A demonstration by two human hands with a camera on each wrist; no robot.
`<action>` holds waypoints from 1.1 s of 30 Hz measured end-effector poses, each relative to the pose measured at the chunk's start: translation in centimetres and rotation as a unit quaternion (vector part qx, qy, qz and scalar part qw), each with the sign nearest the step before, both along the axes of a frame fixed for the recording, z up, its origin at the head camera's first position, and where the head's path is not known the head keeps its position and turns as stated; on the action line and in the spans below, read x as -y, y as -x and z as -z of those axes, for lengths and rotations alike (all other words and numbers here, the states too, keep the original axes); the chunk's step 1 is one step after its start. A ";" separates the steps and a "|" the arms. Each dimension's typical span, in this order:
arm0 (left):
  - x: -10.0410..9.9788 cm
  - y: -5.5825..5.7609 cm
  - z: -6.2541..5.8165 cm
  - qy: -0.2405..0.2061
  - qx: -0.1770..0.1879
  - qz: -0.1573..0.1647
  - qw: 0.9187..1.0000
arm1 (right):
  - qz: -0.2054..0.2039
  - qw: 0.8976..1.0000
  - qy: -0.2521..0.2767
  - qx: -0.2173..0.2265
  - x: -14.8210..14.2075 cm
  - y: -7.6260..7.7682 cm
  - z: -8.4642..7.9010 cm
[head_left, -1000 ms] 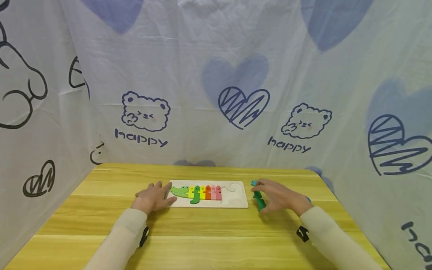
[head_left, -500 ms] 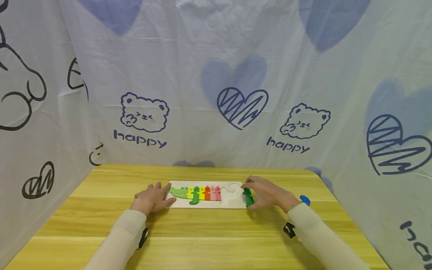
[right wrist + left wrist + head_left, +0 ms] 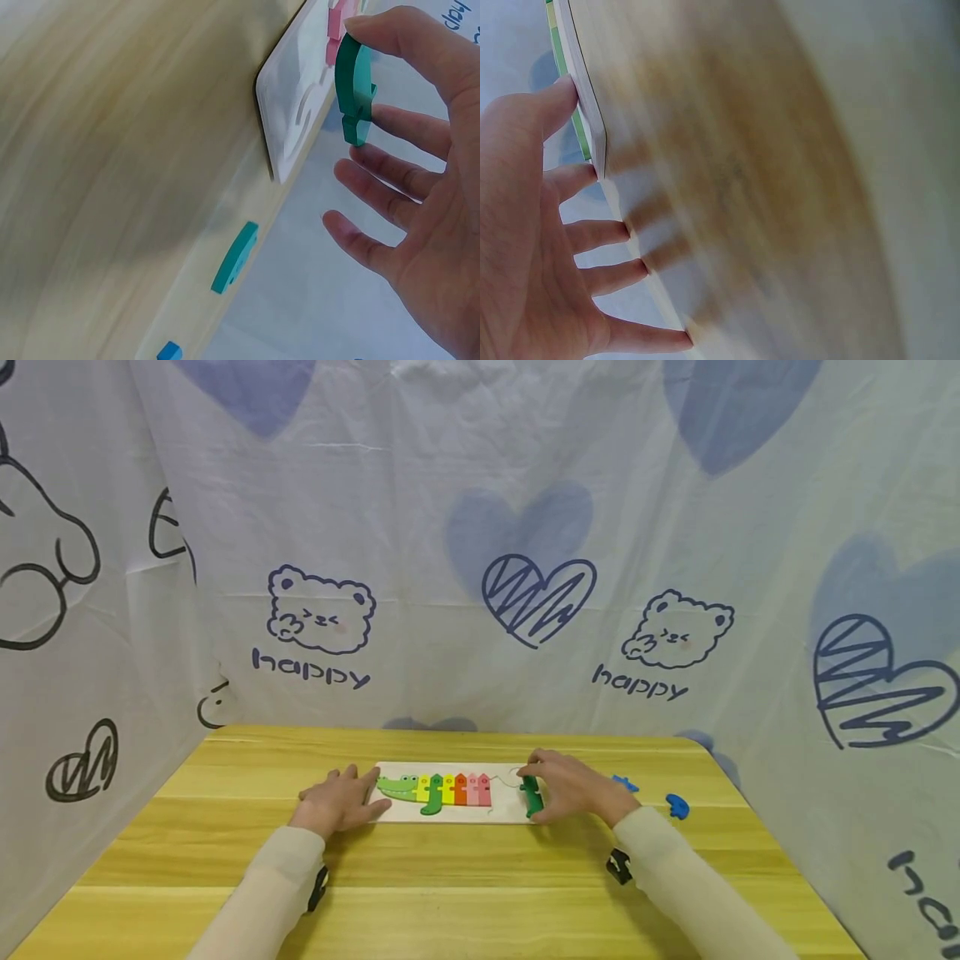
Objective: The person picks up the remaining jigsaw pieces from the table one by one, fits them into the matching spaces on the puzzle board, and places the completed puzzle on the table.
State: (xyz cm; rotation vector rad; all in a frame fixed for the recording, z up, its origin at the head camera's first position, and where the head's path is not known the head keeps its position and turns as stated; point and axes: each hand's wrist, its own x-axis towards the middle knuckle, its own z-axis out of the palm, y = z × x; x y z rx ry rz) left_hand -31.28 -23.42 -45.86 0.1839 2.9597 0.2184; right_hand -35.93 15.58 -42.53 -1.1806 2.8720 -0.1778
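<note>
A pale puzzle board lies on the table, bearing a crocodile picture with a green head and several yellow, green, red and pink pieces. My left hand rests at the board's left end with its fingers spread; in the left wrist view its thumb and index fingertip touch the board's edge. Between thumb and fingers, my right hand pinches a dark green puzzle piece. That piece hangs above the board's bare right part; the right wrist view shows the green piece lifted clear of the board.
To the right of the board lie a blue star-like piece and a blue curved piece. A teal piece shows on the table in the right wrist view. White printed cloth hangs behind the wooden table.
My right hand has carried the green piece leftward from the table beside the board to over its right part, uncovering the blue pieces. My left hand has stayed in place.
</note>
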 end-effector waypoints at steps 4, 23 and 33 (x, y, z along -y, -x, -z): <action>0.0 0.0 -0.1 -0.002 0.003 0.000 1.000 | 0.009 1.000 -0.005 0.009 0.7 0.1 0.0; 0.1 0.0 -0.1 -0.001 0.001 0.000 1.000 | 0.012 1.000 -0.006 0.013 2.6 1.1 1.2; 0.0 0.0 0.0 -0.004 -0.002 -0.003 1.000 | 0.027 0.999 -0.009 0.025 3.5 1.3 1.4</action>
